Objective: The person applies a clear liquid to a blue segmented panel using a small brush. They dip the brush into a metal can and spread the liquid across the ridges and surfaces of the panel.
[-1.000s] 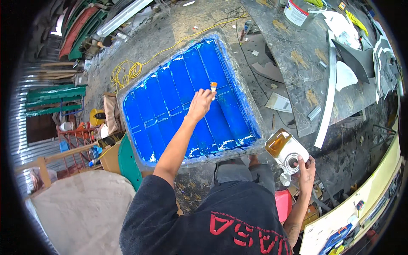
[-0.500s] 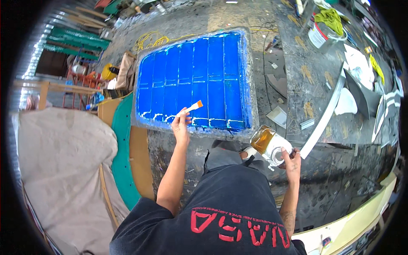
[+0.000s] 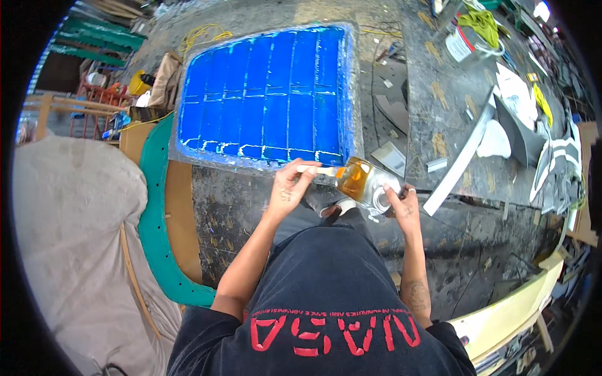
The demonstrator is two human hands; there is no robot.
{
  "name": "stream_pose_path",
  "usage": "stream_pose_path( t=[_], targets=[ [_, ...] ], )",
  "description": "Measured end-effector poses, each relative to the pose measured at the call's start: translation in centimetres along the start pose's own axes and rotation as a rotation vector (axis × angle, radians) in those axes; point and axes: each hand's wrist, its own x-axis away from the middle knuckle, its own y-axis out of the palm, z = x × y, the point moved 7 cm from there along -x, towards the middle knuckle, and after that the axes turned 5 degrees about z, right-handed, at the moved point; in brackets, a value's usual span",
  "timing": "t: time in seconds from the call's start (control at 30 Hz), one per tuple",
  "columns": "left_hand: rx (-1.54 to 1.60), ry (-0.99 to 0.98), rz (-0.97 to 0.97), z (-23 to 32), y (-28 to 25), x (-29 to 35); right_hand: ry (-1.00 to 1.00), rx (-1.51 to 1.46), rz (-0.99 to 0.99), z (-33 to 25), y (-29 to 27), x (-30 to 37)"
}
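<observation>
A paintbrush (image 3: 321, 170) with a pale handle and orange bristles is pinched in the fingers of my left hand (image 3: 291, 188). Its bristle end is at the mouth of a cut-open plastic jug (image 3: 376, 191), and I cannot tell whether it touches the amber liquid (image 3: 355, 178) inside. My right hand (image 3: 403, 202) grips that jug at its white, round-necked end, tilted on its side. Just beyond both hands lies a large blue panel (image 3: 251, 119), glossy, with raised lines across it and whitish marks along its near edge.
At the left stand a curved green piece (image 3: 155, 207) and a grey-beige covered shape (image 3: 75, 200). White strips (image 3: 461, 153) and a bucket with a yellow-green cloth (image 3: 461, 45) lie to the right. Yellow cord (image 3: 204, 36) trails behind the panel.
My left hand has moved right and turned, taking the brush from above the blue panel to the jug. The jug and my right hand have shifted left and up in the picture.
</observation>
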Motion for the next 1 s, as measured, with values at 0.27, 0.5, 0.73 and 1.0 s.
stream_pose_path(
  t=[0.27, 0.5, 0.73, 1.0],
  targets=[
    [-0.195, 0.461, -0.509, 0.7, 6.9, -2.0, 0.135, 0.021, 0.105, -0.6, 1.8, 2.2],
    [0.088, 0.023, -0.672, -4.2, 5.0, -6.3, 0.272, -0.057, 0.283, -0.5, 2.7, 6.4],
    [0.1, -0.268, -0.777, -9.1, 4.0, -11.0, 0.389, -0.265, 0.472, 0.7, 5.5, 9.2],
    [0.114, -0.178, -0.731, -15.7, 6.0, -15.2, 0.497, -0.34, 0.564, 1.5, 6.5, 12.1]
  ],
)
